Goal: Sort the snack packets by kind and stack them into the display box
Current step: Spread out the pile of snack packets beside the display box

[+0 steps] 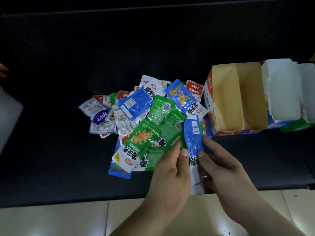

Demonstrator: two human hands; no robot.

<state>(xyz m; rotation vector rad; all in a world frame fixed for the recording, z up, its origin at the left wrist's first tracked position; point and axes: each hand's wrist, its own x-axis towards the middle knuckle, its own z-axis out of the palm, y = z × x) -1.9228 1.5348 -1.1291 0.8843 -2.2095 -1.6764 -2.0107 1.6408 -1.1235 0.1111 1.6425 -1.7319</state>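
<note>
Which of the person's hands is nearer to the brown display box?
Right. The right hand sits in front of the near-left corner of the display box; the left hand is farther left, at the edge of the packet pile.

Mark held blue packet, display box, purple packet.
blue foil snack packet (193, 140), held: head view, below barcode.
open brown cardboard display box (225, 99): head view, inner wall.
small purple foil packet (100, 116): head view, printed face.

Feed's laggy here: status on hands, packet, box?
Left hand and right hand both pinch blue foil snack packet. Open cardboard display box to its right. Mixed packet heap lies beside box.
</note>
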